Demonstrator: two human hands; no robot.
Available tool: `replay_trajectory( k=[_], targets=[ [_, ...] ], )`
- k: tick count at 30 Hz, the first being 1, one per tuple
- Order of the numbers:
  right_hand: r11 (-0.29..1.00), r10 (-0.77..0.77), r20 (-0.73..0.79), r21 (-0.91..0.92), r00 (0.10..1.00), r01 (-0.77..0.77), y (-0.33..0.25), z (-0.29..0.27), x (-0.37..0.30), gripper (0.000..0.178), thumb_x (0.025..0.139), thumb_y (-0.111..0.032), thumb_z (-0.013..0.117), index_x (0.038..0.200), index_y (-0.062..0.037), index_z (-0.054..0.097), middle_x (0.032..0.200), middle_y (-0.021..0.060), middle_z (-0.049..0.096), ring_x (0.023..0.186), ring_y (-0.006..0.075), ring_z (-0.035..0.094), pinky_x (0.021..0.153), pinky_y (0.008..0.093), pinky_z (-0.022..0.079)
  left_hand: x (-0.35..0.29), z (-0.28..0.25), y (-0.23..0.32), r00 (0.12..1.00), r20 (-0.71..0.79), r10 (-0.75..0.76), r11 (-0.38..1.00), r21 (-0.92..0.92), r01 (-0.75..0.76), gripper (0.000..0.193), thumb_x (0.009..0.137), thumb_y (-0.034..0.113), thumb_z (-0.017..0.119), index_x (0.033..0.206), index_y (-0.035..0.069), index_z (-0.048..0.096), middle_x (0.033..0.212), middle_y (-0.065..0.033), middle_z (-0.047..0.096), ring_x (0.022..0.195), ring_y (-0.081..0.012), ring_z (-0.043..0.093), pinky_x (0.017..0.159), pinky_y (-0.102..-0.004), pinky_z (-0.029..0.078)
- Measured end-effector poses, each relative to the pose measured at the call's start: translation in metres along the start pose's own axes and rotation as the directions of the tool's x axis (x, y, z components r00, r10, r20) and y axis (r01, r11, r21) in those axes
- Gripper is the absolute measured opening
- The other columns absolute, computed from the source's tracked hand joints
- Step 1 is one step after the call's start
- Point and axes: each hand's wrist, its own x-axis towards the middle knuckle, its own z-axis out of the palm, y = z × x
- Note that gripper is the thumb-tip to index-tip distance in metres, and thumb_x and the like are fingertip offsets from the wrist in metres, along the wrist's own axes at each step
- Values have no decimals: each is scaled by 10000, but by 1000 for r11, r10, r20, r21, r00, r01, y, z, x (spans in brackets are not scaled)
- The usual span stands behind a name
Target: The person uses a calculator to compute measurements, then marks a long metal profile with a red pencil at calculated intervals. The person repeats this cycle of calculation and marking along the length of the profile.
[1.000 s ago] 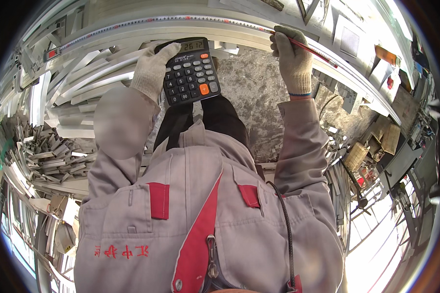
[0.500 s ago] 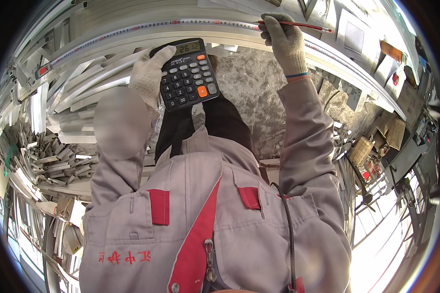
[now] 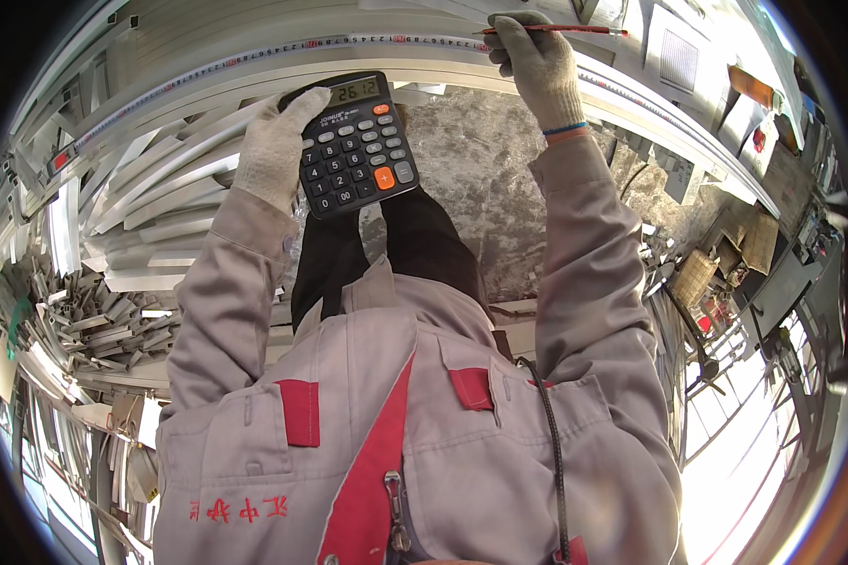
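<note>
A long white measuring tape (image 3: 349,40) lies along the grey desk (image 3: 236,28), near its front edge. Before that edge, the cream-gloved left hand (image 3: 273,141), fingers partly hidden, grips a black rectangular calculator (image 3: 353,151), leaving its display readable; the cream-gloved right hand's (image 3: 542,75) fingers pinch a slim red pencil (image 3: 584,29), apparently for control.

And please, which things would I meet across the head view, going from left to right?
Pile of short metal pieces, gloved left hand, black calculator, gloved right hand, orange-brown piece.
</note>
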Motion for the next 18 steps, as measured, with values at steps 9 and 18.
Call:
replay_trajectory(
  k=[9,18],
  targets=[
    [997,41,-30,67,999,-39,3,-1,4,259,1118,-276,655,1139,-28,724,889,57,750,712,106,668,611,264,522,-4,7,6,999,-18,-39,999,12,39,197,1023,157,768,1157,14,756,993,-75,789,751,-147,776,656,-282,668],
    [995,32,-12,98,999,-31,22,-15,18,282,1113,-295,689,1147,-25,764,920,65,780,743,120,701,616,271,551,-10,3,-1,1000,-3,1,1000,-11,-1,229,1007,171,780,1178,20,758,1021,-70,786,797,-142,776,703,-284,662]
  ],
)
